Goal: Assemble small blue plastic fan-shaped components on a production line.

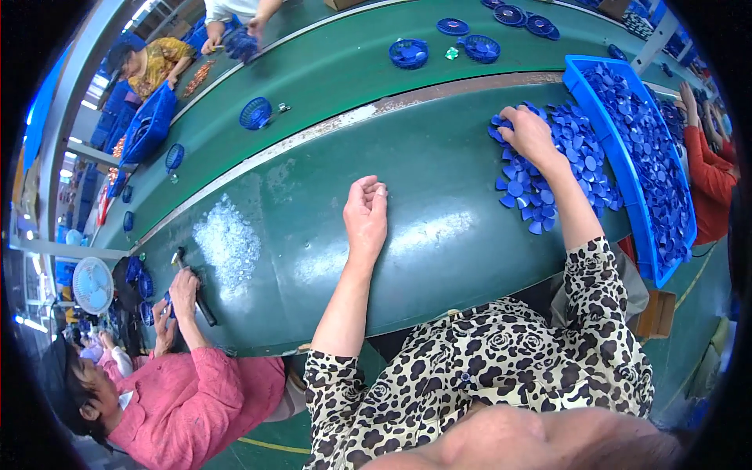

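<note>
Loose blue fan blades (540, 184), small rounded propellers, lie heaped on the right of the green worktable (313, 168). Over the heap's far left edge is my right hand (530, 135), its fingers bent and closed around a blue fan blade (497, 122) that they partly hide. My left hand (366, 215) rests above the middle of the table with the fingers curled in and the thumb against them. Whatever may be inside that hand is hidden.
A blue tray (577, 74) full of fan blades stands right of the heap. Small clear pieces (227, 239) lie at left, near a co-worker's hands (184, 294) and a black-handled tool (205, 307). Beyond runs a green conveyor (337, 74) carrying blue fan grilles (409, 53).
</note>
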Demonstrator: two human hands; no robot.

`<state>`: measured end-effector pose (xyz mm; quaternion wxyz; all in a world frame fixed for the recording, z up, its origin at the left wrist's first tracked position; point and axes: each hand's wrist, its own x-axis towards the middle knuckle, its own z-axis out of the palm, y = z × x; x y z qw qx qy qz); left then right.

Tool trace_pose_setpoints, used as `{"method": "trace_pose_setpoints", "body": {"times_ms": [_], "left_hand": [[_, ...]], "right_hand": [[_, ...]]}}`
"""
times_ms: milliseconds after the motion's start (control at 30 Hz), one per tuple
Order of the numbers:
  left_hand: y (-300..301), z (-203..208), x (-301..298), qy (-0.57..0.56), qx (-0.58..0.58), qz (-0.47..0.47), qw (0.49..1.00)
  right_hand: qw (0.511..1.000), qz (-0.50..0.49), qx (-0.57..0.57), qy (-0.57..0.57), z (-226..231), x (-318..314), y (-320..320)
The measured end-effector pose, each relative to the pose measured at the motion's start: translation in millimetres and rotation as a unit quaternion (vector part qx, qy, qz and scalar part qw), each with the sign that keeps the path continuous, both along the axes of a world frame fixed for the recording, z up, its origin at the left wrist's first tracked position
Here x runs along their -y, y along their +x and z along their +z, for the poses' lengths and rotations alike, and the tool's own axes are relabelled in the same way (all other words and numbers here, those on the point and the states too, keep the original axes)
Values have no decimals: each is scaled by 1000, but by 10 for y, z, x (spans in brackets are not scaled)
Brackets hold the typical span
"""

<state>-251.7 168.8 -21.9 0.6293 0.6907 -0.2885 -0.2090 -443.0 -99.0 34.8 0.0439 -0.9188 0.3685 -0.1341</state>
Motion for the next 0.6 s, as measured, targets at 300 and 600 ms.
{"method": "trace_pose_setpoints", "body": {"times_ms": [300, 600], "left_hand": [[43, 32, 22, 0, -10, 12, 1000], [1308, 430, 430, 153, 374, 91, 910]], "right_hand": [[950, 250, 181, 39, -143, -1041, 311], [903, 340, 206, 164, -342, -1371, 305]]}}
